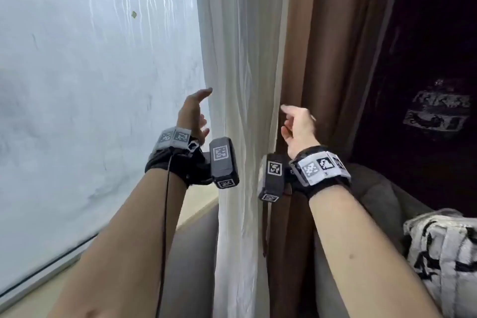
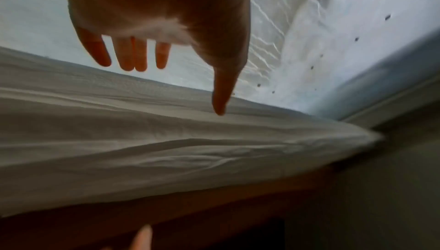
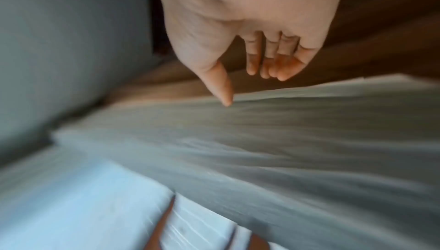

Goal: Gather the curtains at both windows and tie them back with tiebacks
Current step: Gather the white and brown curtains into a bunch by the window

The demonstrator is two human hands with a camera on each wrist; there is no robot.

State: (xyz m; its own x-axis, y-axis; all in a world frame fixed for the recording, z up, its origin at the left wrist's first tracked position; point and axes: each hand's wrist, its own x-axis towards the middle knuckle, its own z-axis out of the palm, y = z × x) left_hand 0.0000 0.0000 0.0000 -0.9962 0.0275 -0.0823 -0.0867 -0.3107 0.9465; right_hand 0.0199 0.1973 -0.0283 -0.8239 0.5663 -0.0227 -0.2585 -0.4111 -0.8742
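- Right now I have my left hand (image 1: 194, 113) and right hand (image 1: 299, 128) raised on either side of the white sheer curtain (image 1: 242, 85), fingers loosely spread, gripping nothing.
- The brown curtain (image 1: 322, 59) hangs just right of it.
- Gathering looks barely begun; next I'd squeeze both layers together.
- No tieback is visible, and the right side is too dark to read.
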